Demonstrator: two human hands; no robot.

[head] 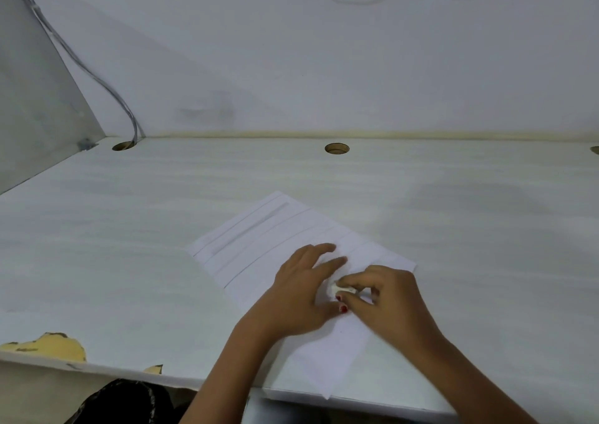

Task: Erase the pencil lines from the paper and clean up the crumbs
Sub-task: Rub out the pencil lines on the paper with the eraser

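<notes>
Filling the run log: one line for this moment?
right hand: rubbing eraser on paper | left hand: flat, steadying paper | pencil lines remain

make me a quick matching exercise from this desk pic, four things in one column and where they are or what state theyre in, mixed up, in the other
Things:
1. eraser
2. left hand
3. paper
4. cable

Places or states:
A. runs down the wall into a hole at the desk's far left corner
B. pinched in the right hand's fingers
C. lies on the desk, near corner over the front edge, pencil lines on its far part
D. pressed flat on the sheet

Pairs: 1-B, 2-D, 3-C, 4-A
</notes>
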